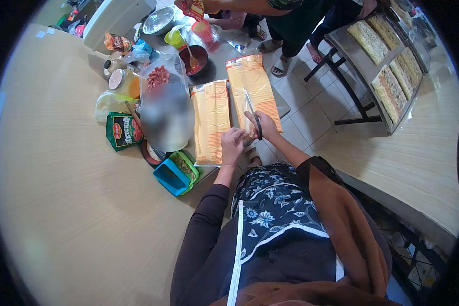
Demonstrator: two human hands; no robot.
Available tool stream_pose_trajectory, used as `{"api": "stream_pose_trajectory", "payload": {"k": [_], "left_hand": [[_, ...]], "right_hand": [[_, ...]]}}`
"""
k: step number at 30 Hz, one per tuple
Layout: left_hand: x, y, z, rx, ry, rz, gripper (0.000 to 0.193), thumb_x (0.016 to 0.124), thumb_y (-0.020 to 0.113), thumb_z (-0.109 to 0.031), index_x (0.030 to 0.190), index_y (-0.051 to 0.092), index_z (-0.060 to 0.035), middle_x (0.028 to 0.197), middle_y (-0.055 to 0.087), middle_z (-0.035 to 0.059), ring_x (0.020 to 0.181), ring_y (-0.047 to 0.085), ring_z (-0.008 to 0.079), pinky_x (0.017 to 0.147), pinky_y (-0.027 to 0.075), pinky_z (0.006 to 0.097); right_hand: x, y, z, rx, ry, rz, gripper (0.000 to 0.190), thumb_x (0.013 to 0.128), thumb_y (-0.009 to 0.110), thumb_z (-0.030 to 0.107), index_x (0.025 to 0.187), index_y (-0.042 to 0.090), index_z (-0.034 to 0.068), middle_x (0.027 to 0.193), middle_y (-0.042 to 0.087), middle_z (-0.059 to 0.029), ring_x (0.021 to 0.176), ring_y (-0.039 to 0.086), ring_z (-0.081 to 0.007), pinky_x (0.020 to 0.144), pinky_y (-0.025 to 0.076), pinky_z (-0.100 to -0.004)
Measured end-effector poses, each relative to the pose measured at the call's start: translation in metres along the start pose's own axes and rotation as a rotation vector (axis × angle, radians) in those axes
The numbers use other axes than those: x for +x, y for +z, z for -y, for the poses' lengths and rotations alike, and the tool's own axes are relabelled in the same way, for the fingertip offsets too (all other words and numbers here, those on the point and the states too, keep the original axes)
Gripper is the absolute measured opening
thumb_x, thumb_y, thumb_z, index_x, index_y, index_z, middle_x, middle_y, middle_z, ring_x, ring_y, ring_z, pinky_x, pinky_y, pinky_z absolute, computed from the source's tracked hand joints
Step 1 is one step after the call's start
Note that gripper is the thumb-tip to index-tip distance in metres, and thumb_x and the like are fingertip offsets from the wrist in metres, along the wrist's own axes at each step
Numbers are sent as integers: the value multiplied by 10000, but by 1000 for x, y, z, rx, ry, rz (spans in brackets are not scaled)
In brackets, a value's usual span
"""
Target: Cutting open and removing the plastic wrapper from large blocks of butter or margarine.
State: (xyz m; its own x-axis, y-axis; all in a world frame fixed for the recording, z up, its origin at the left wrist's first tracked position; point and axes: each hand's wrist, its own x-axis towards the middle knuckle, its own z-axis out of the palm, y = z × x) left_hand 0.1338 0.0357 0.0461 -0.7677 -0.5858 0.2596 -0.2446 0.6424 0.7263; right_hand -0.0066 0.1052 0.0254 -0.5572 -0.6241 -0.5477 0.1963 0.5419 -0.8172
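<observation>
My right hand grips a pair of scissors, its black handle around my fingers and the blades pointing away from me. The blades lie over a long yellow-orange plastic package with printed writing. At the near end of that package, my left hand pinches something thin, perhaps the wrapper's edge; what exactly is hidden by the fingers. A second package of the same kind lies to the left, beside the first. Both rest on a grey table. Whether the blades touch the wrapper cannot be told.
Left of the packages stand a clear tub with pieces of red meat, a dark bowl with a spoon, jars, a green pouch and blue and green containers. Trays of layered bread stand right. Co-workers are ahead, one holding a red packet.
</observation>
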Motion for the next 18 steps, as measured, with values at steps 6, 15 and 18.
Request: {"api": "stream_pose_trajectory", "payload": {"k": [6, 15, 18], "left_hand": [[1, -10, -3, -79, -54, 0, 70, 712, 642, -44, 780, 652, -31, 735, 606, 78, 675, 557, 228, 651, 410, 312], [7, -27, -7, -278, -164, 49, 72, 734, 615, 7, 801, 641, 9, 726, 599, 80, 663, 571, 160, 639, 443, 252], [14, -35, -16, -369, -212, 69, 46, 758, 616, -6, 792, 638, 16, 741, 605, 66, 692, 572, 140, 664, 445, 247]], "right_hand": [[10, -1, 26, -128, -20, -58, 544, 792, 544, 577, 749, 541, 34, 464, 489, -40, 401, 560, -140, 412, 443, -278], [34, -5, 58, -69, 38, -48, 574, 782, 555, 590, 772, 544, 17, 501, 501, -40, 390, 539, -124, 404, 428, -250], [50, -8, 61, -58, 34, -77, 585, 772, 562, 599, 809, 566, 15, 514, 513, -40, 389, 534, -121, 403, 426, -245]]}}
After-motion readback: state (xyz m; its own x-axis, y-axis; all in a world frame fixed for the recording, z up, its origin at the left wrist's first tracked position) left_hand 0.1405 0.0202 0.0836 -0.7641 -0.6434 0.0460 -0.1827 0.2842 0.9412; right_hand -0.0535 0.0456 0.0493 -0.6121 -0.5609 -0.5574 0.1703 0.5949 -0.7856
